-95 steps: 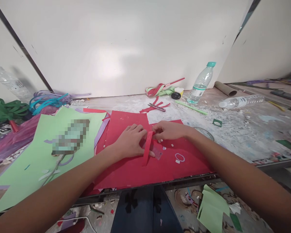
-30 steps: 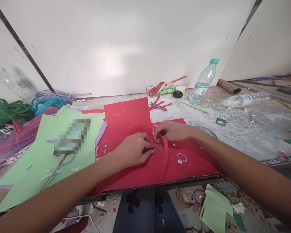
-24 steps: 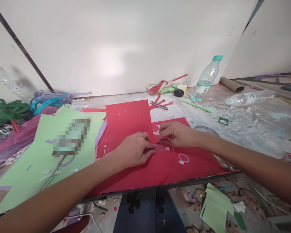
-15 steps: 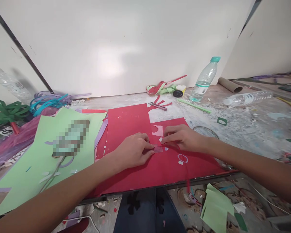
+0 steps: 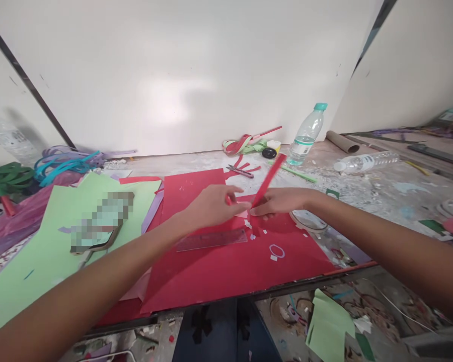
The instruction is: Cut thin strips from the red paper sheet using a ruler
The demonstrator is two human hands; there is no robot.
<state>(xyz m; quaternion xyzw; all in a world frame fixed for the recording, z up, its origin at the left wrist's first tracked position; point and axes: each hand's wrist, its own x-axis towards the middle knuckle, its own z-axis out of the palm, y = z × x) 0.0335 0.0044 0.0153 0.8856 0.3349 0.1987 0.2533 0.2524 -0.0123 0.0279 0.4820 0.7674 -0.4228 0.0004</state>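
Note:
My left hand (image 5: 213, 205) and my right hand (image 5: 277, 200) meet above the red paper sheet (image 5: 226, 271), both raised off it. Between them they pinch a red paper strip (image 5: 268, 180) that slants up and to the right. The left fingertips grip its lower end; the right fingers close on it a little higher. A clear ruler (image 5: 211, 240) lies flat on the red sheet just below the left hand, with nothing touching it. Small white paper bits lie near a white oval ring (image 5: 276, 251).
Green paper (image 5: 56, 241) with a blurred object covers the left. Small scissors (image 5: 239, 171), coloured strips (image 5: 245, 143), an upright water bottle (image 5: 305, 136), a lying bottle (image 5: 364, 162) and a cardboard tube (image 5: 342, 142) sit behind. A tape roll (image 5: 306, 221) lies under my right wrist.
Both hands have lifted off the sheet with the red strip, which now points up to the right. My left hand has let go of the ruler, which lies uncovered.

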